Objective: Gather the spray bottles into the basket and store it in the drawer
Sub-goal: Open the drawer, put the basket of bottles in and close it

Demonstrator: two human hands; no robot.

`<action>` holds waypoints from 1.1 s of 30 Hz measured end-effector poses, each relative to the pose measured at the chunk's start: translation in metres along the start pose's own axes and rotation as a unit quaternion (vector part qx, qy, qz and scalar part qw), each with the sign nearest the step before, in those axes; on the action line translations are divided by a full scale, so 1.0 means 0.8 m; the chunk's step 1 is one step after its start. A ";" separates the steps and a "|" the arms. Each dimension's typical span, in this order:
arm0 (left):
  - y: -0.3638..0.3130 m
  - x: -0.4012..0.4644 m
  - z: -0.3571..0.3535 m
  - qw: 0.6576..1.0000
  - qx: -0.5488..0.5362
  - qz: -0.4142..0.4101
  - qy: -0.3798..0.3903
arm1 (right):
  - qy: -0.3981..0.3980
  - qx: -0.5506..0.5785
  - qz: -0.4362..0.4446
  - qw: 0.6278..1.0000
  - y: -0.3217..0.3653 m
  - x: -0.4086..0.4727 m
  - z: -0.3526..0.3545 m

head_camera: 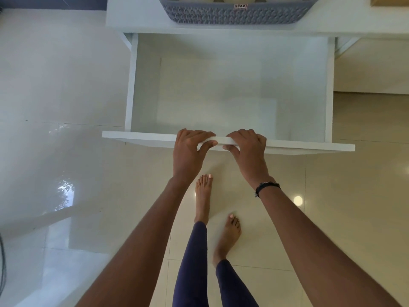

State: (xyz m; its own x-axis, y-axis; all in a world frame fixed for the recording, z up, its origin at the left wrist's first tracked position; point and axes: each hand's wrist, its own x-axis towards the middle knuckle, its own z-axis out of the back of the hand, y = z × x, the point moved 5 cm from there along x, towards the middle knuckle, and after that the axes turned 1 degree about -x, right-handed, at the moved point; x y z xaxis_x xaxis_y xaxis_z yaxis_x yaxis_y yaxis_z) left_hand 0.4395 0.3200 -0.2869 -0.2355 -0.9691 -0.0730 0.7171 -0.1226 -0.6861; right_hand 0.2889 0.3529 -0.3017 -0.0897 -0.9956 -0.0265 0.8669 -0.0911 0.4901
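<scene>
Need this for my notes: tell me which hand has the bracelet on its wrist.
The right hand; a dark beaded bracelet circles its wrist. The left hand's wrist is bare.

left hand [190,149] + right hand [247,147]: gripping drawer [309,147] front edge | drawer: open | basket [232,15]: on top

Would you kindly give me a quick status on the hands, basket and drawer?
Left hand and right hand both gripping the drawer front edge. Drawer open, empty. Grey basket on the top above, not yet in. Nothing blocking.

Open white drawer [230,94]; grey basket [232,16] above.
</scene>
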 end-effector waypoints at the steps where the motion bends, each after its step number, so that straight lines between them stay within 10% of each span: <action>1: 0.000 -0.004 0.000 1.000 -0.002 0.002 0.002 | 0.003 -0.001 -0.002 1.000 0.000 -0.004 -0.001; 20: -0.010 -0.003 0.016 0.990 -0.073 0.094 0.074 | 0.131 0.122 -0.053 0.982 -0.001 -0.013 0.018; 33: -0.025 0.227 0.155 0.946 -0.199 0.200 -0.159 | -0.235 0.200 -0.233 0.922 -0.085 0.213 0.215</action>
State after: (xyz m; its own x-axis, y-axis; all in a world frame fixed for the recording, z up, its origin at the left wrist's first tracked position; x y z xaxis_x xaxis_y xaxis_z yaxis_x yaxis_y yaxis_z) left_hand 0.4636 0.1197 -0.1964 0.2578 -0.9439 -0.2063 0.3879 0.2966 -0.8727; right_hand 0.1306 0.1927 -0.1896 -0.6909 -0.7228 0.0176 0.4376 -0.3986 0.8060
